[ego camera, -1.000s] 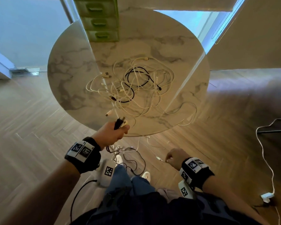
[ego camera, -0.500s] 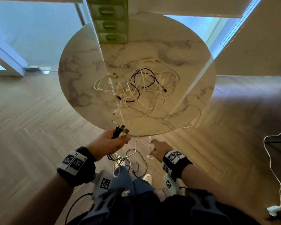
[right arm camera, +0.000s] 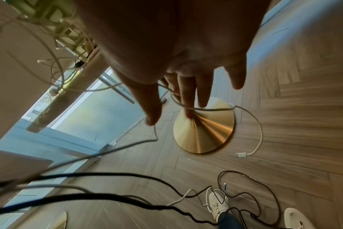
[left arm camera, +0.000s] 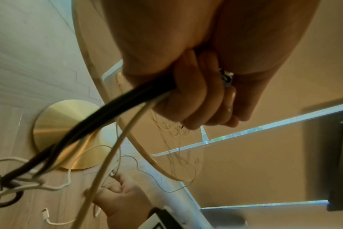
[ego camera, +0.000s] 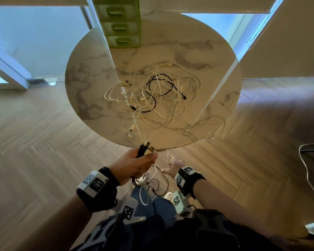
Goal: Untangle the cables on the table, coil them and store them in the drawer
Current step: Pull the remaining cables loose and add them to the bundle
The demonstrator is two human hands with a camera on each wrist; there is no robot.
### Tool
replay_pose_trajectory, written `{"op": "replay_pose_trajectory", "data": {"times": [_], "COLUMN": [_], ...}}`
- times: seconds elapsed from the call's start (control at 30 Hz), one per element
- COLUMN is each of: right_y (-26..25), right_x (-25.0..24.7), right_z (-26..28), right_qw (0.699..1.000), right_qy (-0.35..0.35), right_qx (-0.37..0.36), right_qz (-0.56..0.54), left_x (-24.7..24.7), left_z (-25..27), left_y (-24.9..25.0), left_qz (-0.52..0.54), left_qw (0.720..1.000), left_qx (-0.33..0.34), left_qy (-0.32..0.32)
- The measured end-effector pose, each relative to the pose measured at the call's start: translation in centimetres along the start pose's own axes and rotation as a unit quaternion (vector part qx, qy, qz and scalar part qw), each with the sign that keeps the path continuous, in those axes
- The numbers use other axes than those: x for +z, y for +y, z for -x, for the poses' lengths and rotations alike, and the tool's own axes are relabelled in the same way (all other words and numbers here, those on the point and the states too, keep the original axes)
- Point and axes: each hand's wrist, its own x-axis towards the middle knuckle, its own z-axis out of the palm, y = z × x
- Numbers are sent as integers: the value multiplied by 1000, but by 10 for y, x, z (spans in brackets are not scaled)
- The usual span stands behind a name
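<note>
Below, two hands (ego camera: 134,164): left grips a cable bundle (ego camera: 146,149), right spread

Your right hand (right arm camera: 178,65) hangs with straight, spread fingers (right arm camera: 188,93), a thin white cable (right arm camera: 251,117) looped across them and trailing to its white plug on the herringbone wood floor (right arm camera: 296,124). Beneath sits a round brass table base (right arm camera: 206,133). Black cables (right arm camera: 127,175) cross below, over your white shoe (right arm camera: 217,201).
</note>
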Motion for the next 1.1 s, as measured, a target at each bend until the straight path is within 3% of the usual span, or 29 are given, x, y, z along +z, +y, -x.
{"op": "replay_pose_trajectory", "data": {"times": [0.07,0.17,0.37,0.63,0.73,0.97,1.1], "right_y": [-2,2,19,18,11,3,-2], "right_x": [5,0,-25,-68,-75,-88,-93], "right_z": [2,7,34,72,78,79,74], "right_qw": [999,995,992,987,980,958,951], "right_qy": [22,58,65,49,23,47,97], "right_qx": [-25,-74,-108,-151,-161,-180,-150], "right_qz": [-35,-29,11,-32,-112,-219,-254], "left_x": [-7,-23,-21,17,25,22,12], "left_z": [5,0,-24,-55,-60,-53,-54], "left_y": [2,-5,-25,-41,-40,-36,-40], "left_qz": [-2,-104,-224,-269,-295,-332,-294], "left_qw": [1000,991,961,957,949,936,946], "left_qx": [-3,-2,60,72,81,106,116], "left_qy": [14,89,149,78,74,46,78]}}
